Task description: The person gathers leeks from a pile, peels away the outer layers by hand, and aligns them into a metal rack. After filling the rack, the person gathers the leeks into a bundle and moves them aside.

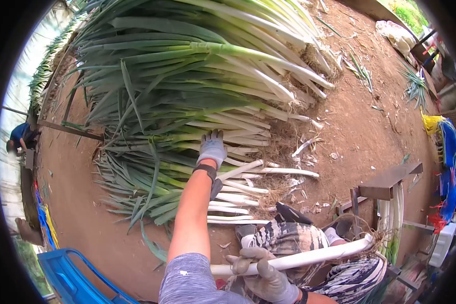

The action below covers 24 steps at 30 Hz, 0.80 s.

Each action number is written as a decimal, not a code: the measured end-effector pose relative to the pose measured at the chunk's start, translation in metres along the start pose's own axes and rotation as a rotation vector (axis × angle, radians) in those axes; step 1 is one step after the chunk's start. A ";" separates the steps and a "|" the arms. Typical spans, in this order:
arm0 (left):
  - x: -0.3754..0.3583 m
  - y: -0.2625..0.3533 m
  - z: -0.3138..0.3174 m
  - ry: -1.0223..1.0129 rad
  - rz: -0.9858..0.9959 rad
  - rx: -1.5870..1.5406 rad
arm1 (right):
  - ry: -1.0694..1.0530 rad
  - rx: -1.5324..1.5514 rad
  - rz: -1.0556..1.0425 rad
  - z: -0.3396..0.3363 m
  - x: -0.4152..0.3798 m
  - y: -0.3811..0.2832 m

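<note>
My left hand (213,148), in a pale work glove, reaches out and lies on the white stalks of a large pile of leeks (223,124). Its fingers are stretched forward over the stalks and do not close round one. Close to my lap, my gloved right hand (268,281) holds a single thick leek (319,256). That leek lies level, its white shaft across the fingers and its roots pointing right; my left sleeve hides its leafy end. Most leeks in the pile have green leaves to the left and rooted white ends to the right.
A metal stand (390,182) with leeks hanging against it is at right. Blue and yellow ties (448,152) hang beyond it. A blue plastic chair (76,276) is at lower left. Another person (19,137) crouches far left. Leaf scraps lie on the dirt floor (359,137).
</note>
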<state>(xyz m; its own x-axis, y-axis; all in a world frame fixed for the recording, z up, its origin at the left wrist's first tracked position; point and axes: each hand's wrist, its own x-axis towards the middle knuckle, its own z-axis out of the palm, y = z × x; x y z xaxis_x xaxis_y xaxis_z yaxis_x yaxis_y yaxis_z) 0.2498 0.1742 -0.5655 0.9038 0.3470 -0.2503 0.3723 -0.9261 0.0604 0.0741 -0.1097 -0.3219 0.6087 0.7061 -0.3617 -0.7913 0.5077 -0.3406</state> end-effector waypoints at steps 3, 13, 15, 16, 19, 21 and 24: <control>0.014 0.006 0.019 0.129 -0.007 0.069 | 0.050 0.012 0.063 0.004 -0.002 -0.003; -0.036 -0.002 0.018 -0.044 -0.052 -0.200 | 0.084 -0.027 0.120 0.009 -0.005 -0.008; -0.064 -0.006 0.003 -0.169 0.063 -0.146 | 0.076 -0.032 0.092 0.020 0.002 -0.012; -0.078 -0.007 -0.003 -0.231 0.122 -0.123 | 0.074 -0.038 0.078 0.023 0.005 -0.013; -0.123 -0.019 -0.018 -0.343 0.340 -0.111 | 0.107 -0.095 0.083 0.018 0.003 -0.014; -0.125 -0.024 -0.014 -0.302 0.321 -0.072 | 0.112 -0.090 0.089 0.018 0.003 -0.011; -0.100 -0.022 -0.023 -0.139 0.329 0.049 | 0.078 -0.174 0.116 0.018 0.002 -0.012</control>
<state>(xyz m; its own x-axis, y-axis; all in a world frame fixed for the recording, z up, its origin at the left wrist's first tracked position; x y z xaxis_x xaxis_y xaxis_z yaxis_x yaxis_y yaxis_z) 0.1559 0.1631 -0.5192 0.9351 0.0086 -0.3542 0.0522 -0.9921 0.1139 0.0839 -0.1056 -0.3033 0.5220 0.7114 -0.4707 -0.8388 0.3278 -0.4347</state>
